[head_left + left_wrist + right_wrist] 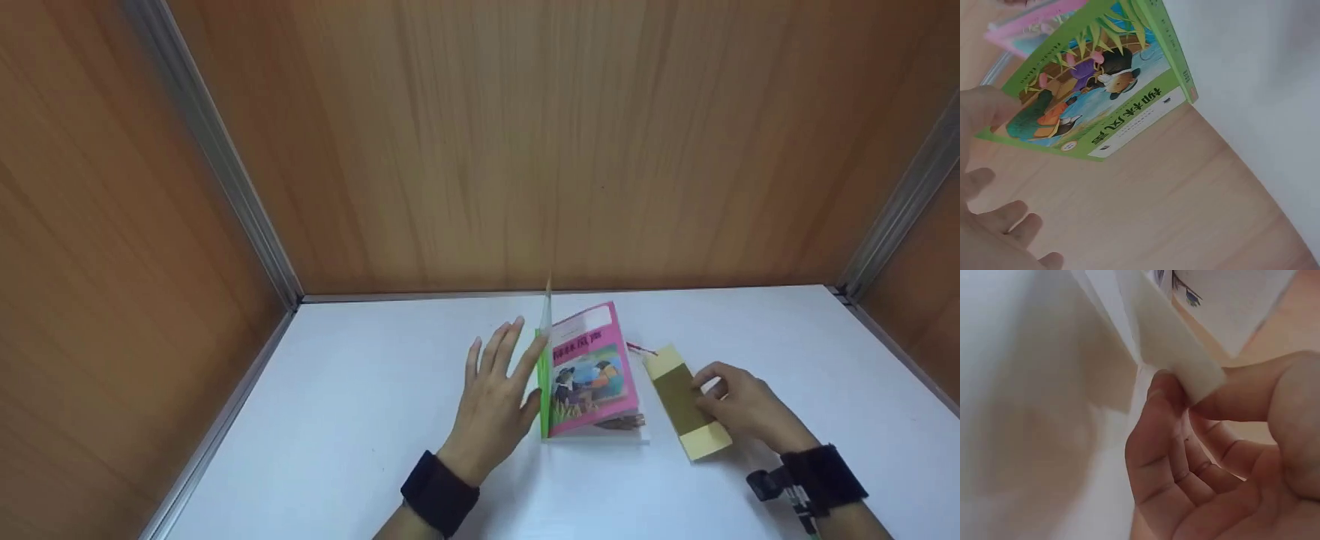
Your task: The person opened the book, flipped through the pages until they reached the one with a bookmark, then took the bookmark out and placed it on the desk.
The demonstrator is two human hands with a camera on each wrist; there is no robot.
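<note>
Your left hand (491, 397): fingers straight, spread, propping green cover (543, 367) upright. Book (592, 375) mid-bench (360, 420). Your right hand (739, 409): fingers pinching tan bookmark (684, 401) beside book.

Book (592, 375) title too small

table left (337, 420): free | centre: book (592, 375) (cover upright) | right: bookmark (686, 401)

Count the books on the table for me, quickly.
1. The book lies mid-table, its green cover propped up by the left hand. The right hand pinches a paper strip beside it.
</note>
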